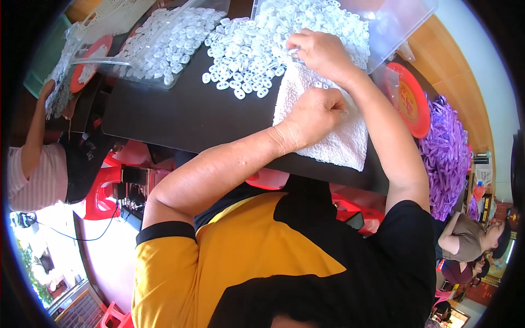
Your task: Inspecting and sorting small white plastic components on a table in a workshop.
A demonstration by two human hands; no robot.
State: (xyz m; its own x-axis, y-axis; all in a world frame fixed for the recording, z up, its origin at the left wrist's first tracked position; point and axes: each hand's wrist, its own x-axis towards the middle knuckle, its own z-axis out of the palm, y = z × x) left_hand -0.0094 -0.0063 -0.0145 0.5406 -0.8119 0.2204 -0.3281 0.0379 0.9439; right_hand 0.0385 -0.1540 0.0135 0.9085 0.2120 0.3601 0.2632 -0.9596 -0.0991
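My left hand [317, 117] is closed in a fist over a white terry towel [350, 143] at the table's near edge. A few small white bits show just beyond its knuckles; what it holds is hidden. Farther off, my right hand [322, 53] reaches to the edge of a big heap of small white oval plastic pieces with two holes [240, 54]. Its fingertips pinch together around what looks like one such piece, partly hidden by the fingers. The heap spills out of a clear plastic bin [402, 27] onto the dark table [180, 117].
Another clear bin [169, 82] of white pieces stands left of the heap. To the right are a red round plate [410, 101] and a bundle of purple straps [445, 156]. A co-worker's arm [34, 134] reaches to white pieces at far left; other people sit at far right.
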